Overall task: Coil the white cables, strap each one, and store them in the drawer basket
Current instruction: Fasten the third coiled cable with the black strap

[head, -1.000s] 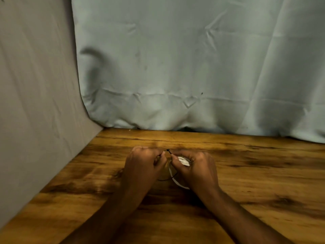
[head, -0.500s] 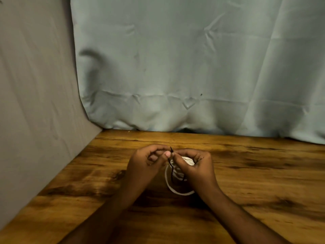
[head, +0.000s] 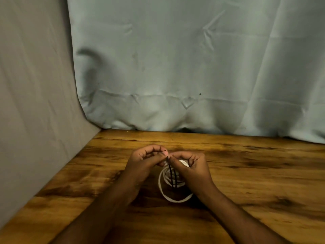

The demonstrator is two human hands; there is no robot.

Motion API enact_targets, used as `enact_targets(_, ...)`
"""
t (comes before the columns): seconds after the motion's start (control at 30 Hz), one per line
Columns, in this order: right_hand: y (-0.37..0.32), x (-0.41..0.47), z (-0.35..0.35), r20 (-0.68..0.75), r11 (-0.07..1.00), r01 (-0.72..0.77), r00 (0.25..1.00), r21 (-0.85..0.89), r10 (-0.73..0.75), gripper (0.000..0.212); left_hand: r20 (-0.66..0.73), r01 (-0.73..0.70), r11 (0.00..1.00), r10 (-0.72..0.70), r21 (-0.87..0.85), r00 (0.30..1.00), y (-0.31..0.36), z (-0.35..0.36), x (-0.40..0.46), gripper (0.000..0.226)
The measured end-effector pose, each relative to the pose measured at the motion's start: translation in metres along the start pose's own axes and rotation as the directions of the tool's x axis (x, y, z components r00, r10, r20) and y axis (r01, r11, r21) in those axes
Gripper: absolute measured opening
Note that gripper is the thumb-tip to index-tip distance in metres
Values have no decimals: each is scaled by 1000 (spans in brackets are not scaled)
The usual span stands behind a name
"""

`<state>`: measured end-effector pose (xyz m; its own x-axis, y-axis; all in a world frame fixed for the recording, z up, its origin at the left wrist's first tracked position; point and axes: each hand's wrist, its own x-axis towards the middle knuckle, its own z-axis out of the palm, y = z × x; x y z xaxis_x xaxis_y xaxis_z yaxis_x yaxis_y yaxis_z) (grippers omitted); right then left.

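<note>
The left hand (head: 146,160) and the right hand (head: 192,167) meet just above the middle of the wooden table (head: 255,182), their thumbs and forefingers pressed tip to tip. Between those pinching fingertips runs a thin black strap (head: 172,175), seen as two dark strands that drop side by side from the pinch down across the coil below. The left hand is curled narrow, thumb and forefinger closed on the top of the strap, the other fingers folded loosely into the palm. The right hand is likewise closed on the strap at the same spot, and its curled fingers also cup the far side of the white cable (head: 173,199); how firmly it grips the cable itself cannot be told. The cable lies wound in a round coil of several turns, resting under and between the two hands, its nearest loop showing clear against the dark wood. Both forearms reach in from the bottom edge. A pale blue cloth (head: 175,67) hangs behind the table, and a grey cloth (head: 31,103) hangs on the left
</note>
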<state>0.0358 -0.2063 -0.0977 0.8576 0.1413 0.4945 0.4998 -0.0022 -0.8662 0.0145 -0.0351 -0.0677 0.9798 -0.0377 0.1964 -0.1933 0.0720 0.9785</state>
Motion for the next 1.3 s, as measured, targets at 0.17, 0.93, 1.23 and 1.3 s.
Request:
enact_targets(0.17,-2,0,5,-53,993,-49,997,105,55,19,-113,-60,995,69,82,991,3,0,-3,6)
enact_targets(0.93,-13,4,-1,4,968,-188,982,166,190,28,-95,-420,854,466,307,879,-7,1,4,12)
enact_targets(1.23,-14,3,-1,46,974,-193,981,118,188,21,-96,-414,867,454,278,886,-3,4,1,9)
enact_targets(1.3,-13,3,-2,51,980,-179,983,86,175,14,-150,-422,878,459,228,876,2,7,0,12)
